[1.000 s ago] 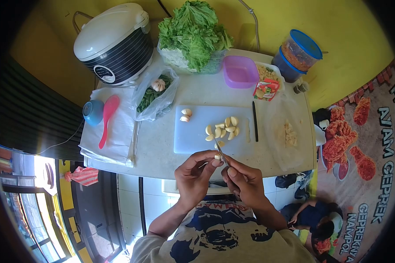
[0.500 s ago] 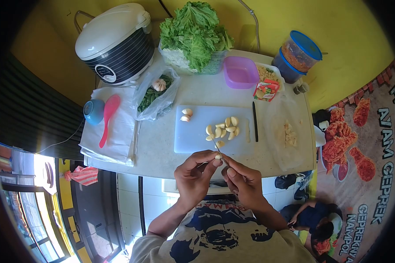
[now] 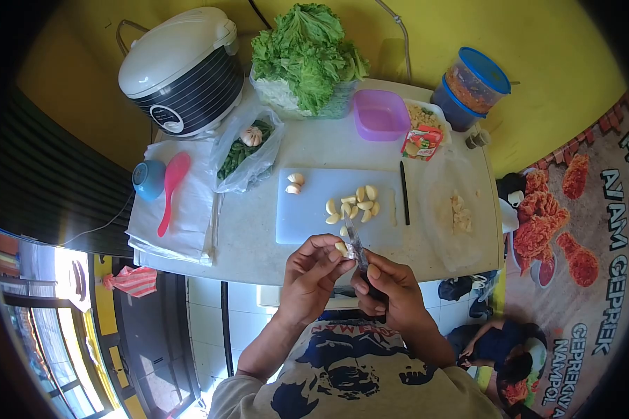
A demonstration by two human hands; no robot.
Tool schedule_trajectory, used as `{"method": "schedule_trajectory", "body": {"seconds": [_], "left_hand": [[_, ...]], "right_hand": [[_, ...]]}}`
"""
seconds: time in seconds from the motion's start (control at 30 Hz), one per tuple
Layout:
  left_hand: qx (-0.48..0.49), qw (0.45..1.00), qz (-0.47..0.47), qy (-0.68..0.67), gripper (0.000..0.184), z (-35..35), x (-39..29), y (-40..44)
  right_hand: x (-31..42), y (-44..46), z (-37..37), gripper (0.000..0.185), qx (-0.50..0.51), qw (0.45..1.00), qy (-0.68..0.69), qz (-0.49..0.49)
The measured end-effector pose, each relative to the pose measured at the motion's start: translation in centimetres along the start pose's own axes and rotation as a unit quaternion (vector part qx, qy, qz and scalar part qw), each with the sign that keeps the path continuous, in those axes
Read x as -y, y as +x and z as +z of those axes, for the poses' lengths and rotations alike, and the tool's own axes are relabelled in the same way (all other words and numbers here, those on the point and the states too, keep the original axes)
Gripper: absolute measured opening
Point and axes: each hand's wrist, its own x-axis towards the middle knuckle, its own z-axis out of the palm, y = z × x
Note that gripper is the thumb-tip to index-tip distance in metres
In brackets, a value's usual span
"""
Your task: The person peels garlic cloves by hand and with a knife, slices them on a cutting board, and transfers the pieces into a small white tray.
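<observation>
My left hand pinches a garlic clove between thumb and fingertips, just off the table's front edge. My right hand is closed round the dark handle of a small knife; its blade points up and away, right beside the clove. Whether the blade touches the clove I cannot tell. Beyond my hands lies a white cutting board. Several peeled garlic cloves are grouped on its right half, and a few unpeeled cloves sit at its upper left. Pale garlic skins rest on a plastic bag to the right.
Along the back stand a rice cooker, a tub of lettuce, a purple container and stacked blue-lidded tubs. A bag of green chillies and a pink rice paddle lie left. A person sits at lower right.
My right hand has turned the knife so its blade and handle show more. The clove in my left hand has tilted and moved slightly left.
</observation>
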Motion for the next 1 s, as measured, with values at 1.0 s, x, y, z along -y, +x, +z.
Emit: {"method": "schedule_trajectory", "body": {"seconds": [1.0], "left_hand": [[-0.083, 0.592, 0.301, 0.743, 0.022, -3.8, -3.8, 8.4]], "right_hand": [[9.9, -3.4, -14.2, 0.029, -0.372, 0.641, -0.657, -0.137]]}}
